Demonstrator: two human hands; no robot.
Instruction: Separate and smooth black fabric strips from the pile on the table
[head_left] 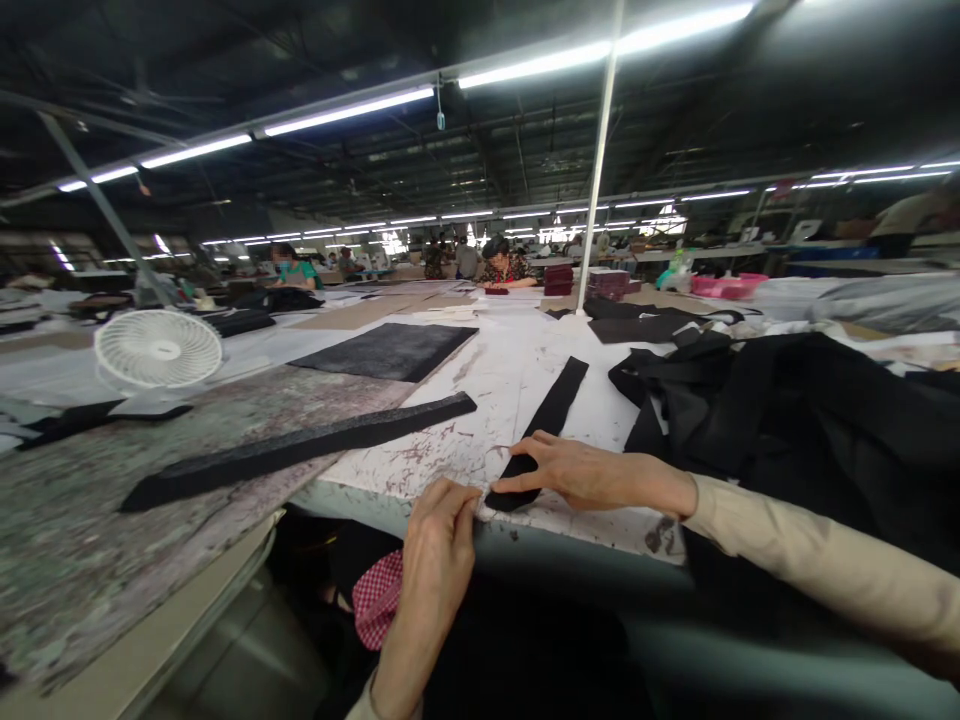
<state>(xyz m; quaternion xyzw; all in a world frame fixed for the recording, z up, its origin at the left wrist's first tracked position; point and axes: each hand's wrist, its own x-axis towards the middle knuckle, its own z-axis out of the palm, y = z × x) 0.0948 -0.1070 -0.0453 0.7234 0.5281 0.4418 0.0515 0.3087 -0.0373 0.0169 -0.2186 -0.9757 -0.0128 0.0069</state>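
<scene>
A narrow black fabric strip [556, 400] lies flat on the white worn tabletop, its near end close to the table's front edge. My right hand [574, 470] rests on the lower part of that strip, thumb and fingers apart and pressing down. Just left of the strip's near end, my left hand [441, 530] is closed in a pinch at the table edge. What its fingertips hold, if anything, is too small to make out. Further left, a longer black fabric strip [315, 445] stretches across two table surfaces.
Behind the long strip lies a dark rectangular sheet [386, 350]. A white fan [159, 348] stands at left. Black fabric [780, 420] is heaped at right. A thin white pole [600, 160] rises from the table. A co-worker [502, 265] sits across, near dark red stacks [607, 284].
</scene>
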